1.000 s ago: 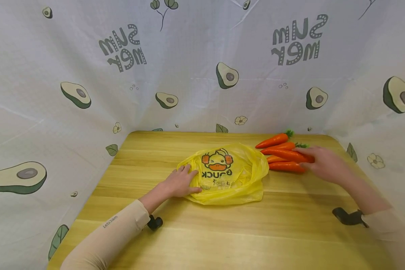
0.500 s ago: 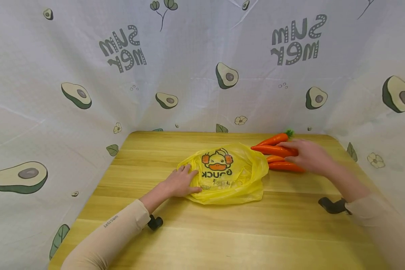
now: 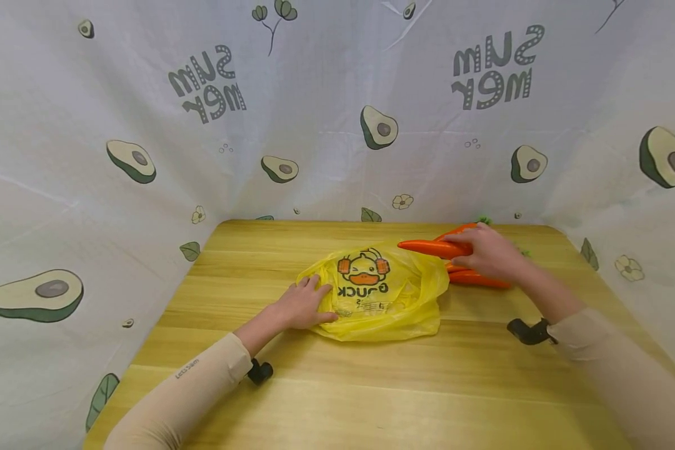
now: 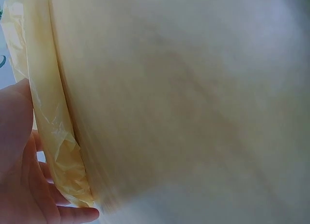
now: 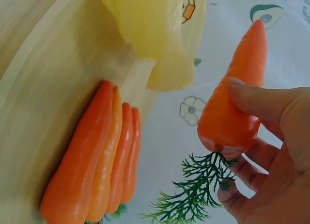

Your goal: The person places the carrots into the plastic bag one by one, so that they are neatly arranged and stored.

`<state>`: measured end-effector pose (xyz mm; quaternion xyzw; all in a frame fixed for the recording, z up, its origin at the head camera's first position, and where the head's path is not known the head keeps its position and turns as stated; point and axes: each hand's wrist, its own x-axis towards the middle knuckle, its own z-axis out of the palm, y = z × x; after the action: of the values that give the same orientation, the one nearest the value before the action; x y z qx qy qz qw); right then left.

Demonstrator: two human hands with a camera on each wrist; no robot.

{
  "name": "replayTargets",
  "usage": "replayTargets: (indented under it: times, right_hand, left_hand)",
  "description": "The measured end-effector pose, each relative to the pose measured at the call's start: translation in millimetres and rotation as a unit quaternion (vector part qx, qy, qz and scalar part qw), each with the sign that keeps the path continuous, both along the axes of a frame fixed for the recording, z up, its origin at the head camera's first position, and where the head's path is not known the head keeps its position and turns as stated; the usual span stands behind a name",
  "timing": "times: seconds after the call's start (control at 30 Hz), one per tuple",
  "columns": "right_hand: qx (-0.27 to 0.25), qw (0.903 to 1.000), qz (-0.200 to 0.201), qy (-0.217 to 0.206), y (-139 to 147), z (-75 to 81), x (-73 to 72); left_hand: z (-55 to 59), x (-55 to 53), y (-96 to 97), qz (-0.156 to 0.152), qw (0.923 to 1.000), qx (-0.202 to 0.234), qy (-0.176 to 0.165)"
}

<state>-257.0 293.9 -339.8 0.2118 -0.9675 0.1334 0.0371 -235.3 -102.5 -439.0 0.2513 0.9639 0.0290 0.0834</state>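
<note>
My left hand [image 3: 302, 306] rests with spread, fairly straight fingers on the left edge of a yellow plastic bag [image 3: 390, 322] printed with a duck. The left wrist view shows its fingers lying along the folded bag edge [image 4: 51, 103]. An orange toy-like carrot [image 3: 430, 247] is gripped by my right hand [image 3: 492, 253], raised over the right side of the bag, its tip pointing left. In the right wrist view, thumb and fingers hold this carrot [image 5: 230, 107] near its thick end, with green fronds [image 5: 198, 185] hanging below.
Several other carrots [image 5: 72, 170] lie side by side on the wooden table [image 3: 365, 400], right of the bag and partly hidden by my right hand in the head view. A white curtain [image 3: 315, 75] with avocado prints hangs behind the table.
My right hand has lifted a carrot off the pile and carried it left, so its tip is now over the bag. My left hand has stayed on the bag's edge.
</note>
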Motion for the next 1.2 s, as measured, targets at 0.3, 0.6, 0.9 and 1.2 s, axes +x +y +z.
replayTargets:
  times: [0.3,0.6,0.9,1.2]
  right_hand:
    - [-0.013,0.9998,0.01,-0.007,-22.3,-0.8,-7.8]
    - [-0.017,0.9994,0.018,-0.023,-41.4,-8.3,-23.1]
    - [-0.014,0.999,0.015,-0.04,-62.2,-15.5,-35.6]
    - [0.006,0.9985,0.038,-0.039,-82.3,-21.2,-44.6]
  left_hand:
    - [1.5,-0.1,1.0,0.004,1.0,0.001,-0.006]
    - [2.6,1.6,0.9,0.003,1.0,-0.003,-0.007]
    - [2.8,2.4,1.1,0.005,1.0,-0.001,-0.008]
    - [-0.1,0.4,1.1,0.001,1.0,-0.001,-0.004]
